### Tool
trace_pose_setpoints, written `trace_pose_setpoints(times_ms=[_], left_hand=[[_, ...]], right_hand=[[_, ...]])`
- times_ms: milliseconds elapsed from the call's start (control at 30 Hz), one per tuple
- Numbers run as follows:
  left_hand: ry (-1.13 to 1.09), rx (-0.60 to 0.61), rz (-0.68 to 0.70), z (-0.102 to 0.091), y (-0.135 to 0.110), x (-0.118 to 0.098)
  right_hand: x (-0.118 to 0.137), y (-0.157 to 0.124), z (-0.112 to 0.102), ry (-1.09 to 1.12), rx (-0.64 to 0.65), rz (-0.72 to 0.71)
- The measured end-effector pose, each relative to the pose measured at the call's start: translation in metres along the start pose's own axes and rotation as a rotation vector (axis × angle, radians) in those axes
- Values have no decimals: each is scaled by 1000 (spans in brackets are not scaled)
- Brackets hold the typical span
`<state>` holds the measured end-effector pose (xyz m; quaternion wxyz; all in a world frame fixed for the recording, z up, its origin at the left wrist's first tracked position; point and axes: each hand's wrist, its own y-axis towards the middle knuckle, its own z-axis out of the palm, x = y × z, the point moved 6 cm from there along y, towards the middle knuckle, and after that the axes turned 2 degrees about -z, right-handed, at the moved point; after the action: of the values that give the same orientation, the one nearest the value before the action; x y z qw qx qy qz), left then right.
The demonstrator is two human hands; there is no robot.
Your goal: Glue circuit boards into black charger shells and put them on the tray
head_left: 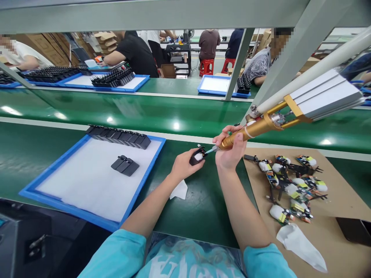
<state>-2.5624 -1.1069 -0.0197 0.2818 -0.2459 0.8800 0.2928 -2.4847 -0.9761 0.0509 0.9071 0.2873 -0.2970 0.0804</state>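
Small black plastic housing (193, 158) with a white rounded insert (198, 156) sits in the left hand (184, 164), held above the dark green table (208, 200), ahead of the chest. Pale blue tapered nozzle (211, 150) comes in from the right — tip right at the open side; can't tell if it touches or if anything is flowing.

Doing this well, my read: lock the housing, let the nozzle do the moving. Hold one tip angle, meter gently and evenly, stay off the small parts at the top edge, lift clear before turning the piece. Tool looks back-heavy, so brace the forearms.

Left grip: closed to the housing's width, pinching its sides, open face left uncovered. Right hand (228, 159): wrapped round the front of the gold metal cylindrical dispensing gun (255, 129), just behind the nozzle — squeeze force can't be judged.

Further out: white paper scrap (180, 190) on the table by the left forearm. Left, blue-rimmed tray with white lining (78, 185), a row of black plastic cases (118, 136) along its far edge, a small black cluster (125, 165) nearer. Right, brown cardboard sheet (333, 216) with piled circuit assemblies (292, 185), yellow labels showing.
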Motion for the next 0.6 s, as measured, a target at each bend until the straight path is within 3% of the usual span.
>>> trace_pose_setpoints(times_ms=[600], left_hand=[[-69, 65, -122, 15, 0, 10]], right_hand=[[4, -8, 10, 30, 19, 44]])
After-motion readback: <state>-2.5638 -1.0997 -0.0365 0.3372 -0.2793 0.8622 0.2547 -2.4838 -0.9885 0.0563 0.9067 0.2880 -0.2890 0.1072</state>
